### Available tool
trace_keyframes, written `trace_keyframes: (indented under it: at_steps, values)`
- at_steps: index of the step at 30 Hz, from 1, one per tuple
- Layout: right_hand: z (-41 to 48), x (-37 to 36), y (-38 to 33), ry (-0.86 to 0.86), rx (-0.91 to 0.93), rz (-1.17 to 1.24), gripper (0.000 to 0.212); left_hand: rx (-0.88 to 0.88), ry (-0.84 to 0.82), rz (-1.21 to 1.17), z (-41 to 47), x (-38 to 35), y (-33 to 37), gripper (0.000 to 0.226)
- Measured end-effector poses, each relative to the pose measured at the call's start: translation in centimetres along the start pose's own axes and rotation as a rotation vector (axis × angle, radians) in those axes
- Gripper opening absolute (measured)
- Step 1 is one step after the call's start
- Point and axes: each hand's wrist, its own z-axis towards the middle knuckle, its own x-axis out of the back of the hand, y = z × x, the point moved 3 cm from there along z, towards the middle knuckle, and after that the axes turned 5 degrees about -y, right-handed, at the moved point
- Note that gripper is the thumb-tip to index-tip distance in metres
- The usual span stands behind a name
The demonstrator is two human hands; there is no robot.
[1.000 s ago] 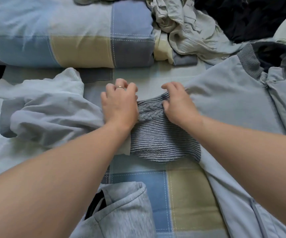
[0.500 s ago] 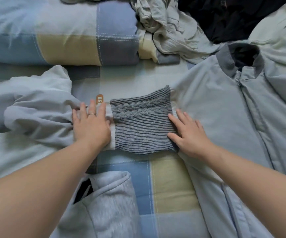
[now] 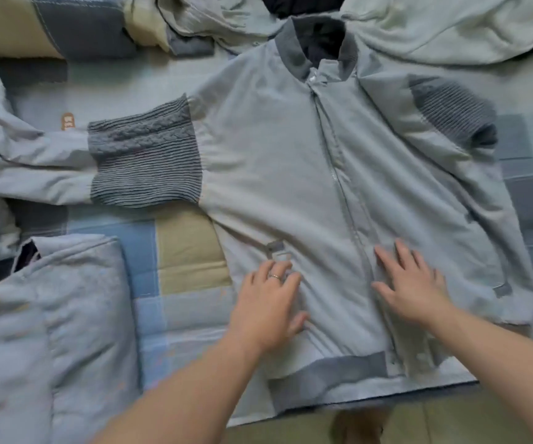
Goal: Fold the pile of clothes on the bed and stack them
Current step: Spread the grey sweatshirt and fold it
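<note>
Now we have the pale blue zip-up jacket (image 3: 274, 161) spread face up on the bed (image 3: 188, 251), with its collar (image 3: 287, 46) pointing away from us and its grey hem band (image 3: 329, 370) near the bed's edge. Our left hand (image 3: 266, 302), which wears a ring (image 3: 274, 277), lies flat on the lower front of the jacket, to the left of the zip (image 3: 338, 174). Our right hand (image 3: 414, 286) lies flat just on the other side of the zip. The fingers of both hands are straight and spread, and they press on the cloth without gripping anything.

The sleeve on our left stretches out sideways across the checked bed cover, and its grey knitted panel (image 3: 145, 158) lies flat beside the body of the jacket. The sleeve on our right, with a matching knitted panel (image 3: 450, 113) at the shoulder, runs down along the jacket's right side.

Beside our left forearm a folded grey-blue garment (image 3: 76, 315) rests on the bed, apart from the jacket. Beyond the collar lie the unfolded clothes: a crumpled grey piece (image 3: 201, 17), a dark one (image 3: 300, 1) and a pale green one (image 3: 450, 27). A rolled checked quilt (image 3: 34, 24) sits in the far left corner.
</note>
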Motion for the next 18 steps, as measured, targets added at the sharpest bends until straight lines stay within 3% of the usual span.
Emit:
trace_keyframes:
  at_steps: [4,9,13,16,18]
  values:
    - [-0.6,-2.0,7.4,-0.077,0.051,-0.046,0.088,0.099,-0.247,0.047,-1.5,-5.8,7.6,0.064]
    - [-2.6,-4.9,12.5,-0.134,0.172,-0.199,0.100,0.226,-0.324,0.205,-3.1,-9.6,11.3,0.069]
    - [-3.7,-6.5,13.4,-0.126,0.221,-0.216,0.102,0.256,-0.232,0.305,-3.4,-9.3,11.4,0.049]
    - [-4.5,-7.0,13.3,-0.102,0.277,-0.197,0.091,0.276,-0.301,0.274,-3.7,-9.1,11.2,0.026]
    - [-5.3,-7.1,12.7,-0.120,0.318,-0.231,0.085,0.369,-0.386,0.266,-4.4,-9.8,10.7,0.027]
